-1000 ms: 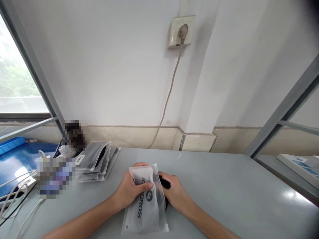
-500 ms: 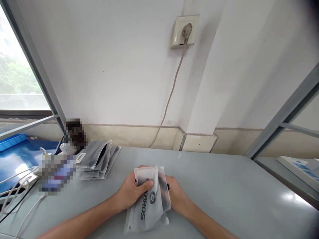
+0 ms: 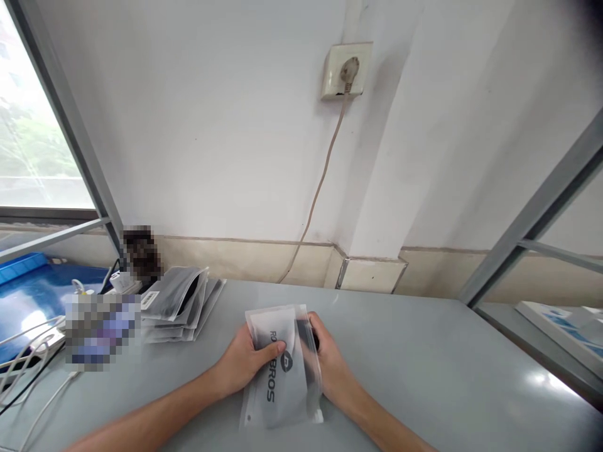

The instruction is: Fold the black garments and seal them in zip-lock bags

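A frosted plastic pouch (image 3: 282, 392) with dark ROCKBROS lettering is upright in front of me, over the grey table. My left hand (image 3: 245, 358) grips it from the left, thumb pressed flat across the front near the round logo. At the pouch's right edge is my right hand (image 3: 327, 358), fingers curled round a small black item (image 3: 315, 339). Some of those fingers show blurred through the clear side, and I cannot tell whether they are inside the pouch or behind it. Most of the black item is hidden.
Several similar pouches with dark contents (image 3: 172, 301) lie stacked on the table (image 3: 396, 358) at left. Beside them are a pixelated object (image 3: 103, 329) and white cables (image 3: 47, 402). A power cord (image 3: 320, 182) hangs from the wall socket (image 3: 347, 70). A white-and-blue box (image 3: 560, 333) lies far right.
The pouch now faces me more squarely and sits slightly higher. My right hand has risen a little along its right edge, its fingers now showing through the plastic. The view has shifted slightly.
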`<action>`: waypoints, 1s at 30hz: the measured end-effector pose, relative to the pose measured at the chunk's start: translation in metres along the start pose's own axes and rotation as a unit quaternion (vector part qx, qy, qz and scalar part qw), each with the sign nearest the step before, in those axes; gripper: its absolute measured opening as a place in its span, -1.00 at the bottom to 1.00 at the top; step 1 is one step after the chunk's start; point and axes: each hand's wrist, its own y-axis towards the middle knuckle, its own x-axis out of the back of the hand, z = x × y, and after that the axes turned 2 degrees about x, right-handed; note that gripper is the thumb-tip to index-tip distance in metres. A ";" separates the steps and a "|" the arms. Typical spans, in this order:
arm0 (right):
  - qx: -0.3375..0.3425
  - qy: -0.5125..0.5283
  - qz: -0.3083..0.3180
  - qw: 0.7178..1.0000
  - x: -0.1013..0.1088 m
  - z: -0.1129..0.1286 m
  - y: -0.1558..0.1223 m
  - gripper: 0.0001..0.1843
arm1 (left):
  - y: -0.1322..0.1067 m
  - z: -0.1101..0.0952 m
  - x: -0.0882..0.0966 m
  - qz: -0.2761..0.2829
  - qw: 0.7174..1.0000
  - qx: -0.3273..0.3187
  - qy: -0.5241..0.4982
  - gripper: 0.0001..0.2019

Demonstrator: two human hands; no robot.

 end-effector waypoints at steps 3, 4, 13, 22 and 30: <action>-0.024 0.018 0.006 1.000 0.001 -0.001 0.001 -0.58 | 0.003 -0.003 0.004 -0.066 0.998 -0.010 0.014 -0.59; -0.016 0.013 -0.001 1.000 0.002 -0.002 0.003 -0.59 | 0.004 -0.005 0.006 -0.090 0.996 -0.015 0.018 -0.60; 0.032 0.027 0.039 0.998 0.003 -0.001 0.005 -0.68 | 0.002 -0.007 0.009 -0.028 0.999 0.023 -0.005 -0.51; 0.040 0.011 -0.013 0.999 0.006 -0.006 0.008 -0.64 | 0.001 -0.007 0.008 -0.102 0.994 0.011 -0.034 -0.56; 0.041 -0.001 0.057 0.998 0.005 -0.005 0.005 -0.63 | 0.002 -0.002 0.011 -0.102 0.993 0.019 -0.063 -0.54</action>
